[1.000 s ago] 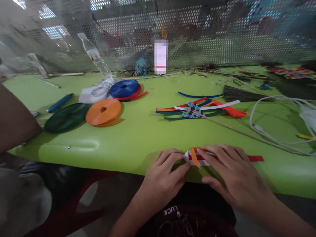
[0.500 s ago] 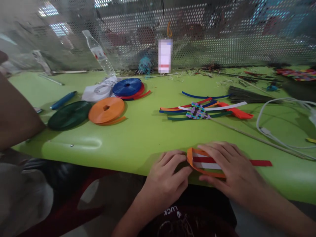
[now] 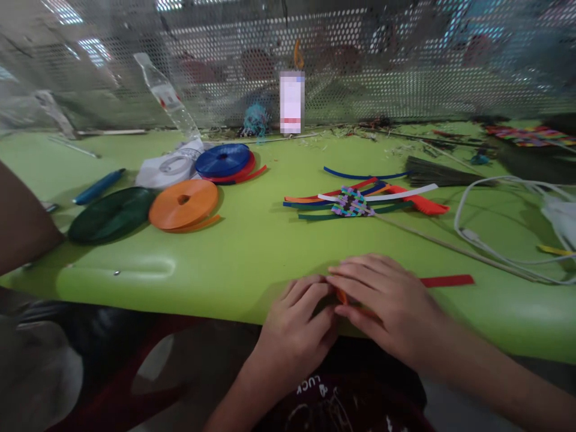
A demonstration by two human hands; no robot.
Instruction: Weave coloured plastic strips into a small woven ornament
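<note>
My right hand (image 3: 387, 306) lies flat over a small bundle of coloured plastic strips at the near edge of the green table (image 3: 252, 240). Only a sliver of orange strip (image 3: 342, 296) and the tail of a red strip (image 3: 445, 280) show from under it. My left hand (image 3: 297, 327) sits just left of it, fingers curled and fingertips pressed against the strips' left end. A woven patch of coloured strips (image 3: 353, 202) lies further back in the middle of the table.
Rolls of strip lie at the left: dark green (image 3: 110, 214), orange (image 3: 183, 204), blue on red (image 3: 224, 159). A plastic bottle (image 3: 168, 102) leans on the mesh wall. White cable (image 3: 499, 240) loops at right. Another person's arm (image 3: 22, 222) rests at the left edge.
My right hand has slid left and flattened over the strips, hiding the orange loop and the white and red strips that showed before. My left hand stays at their left end.
</note>
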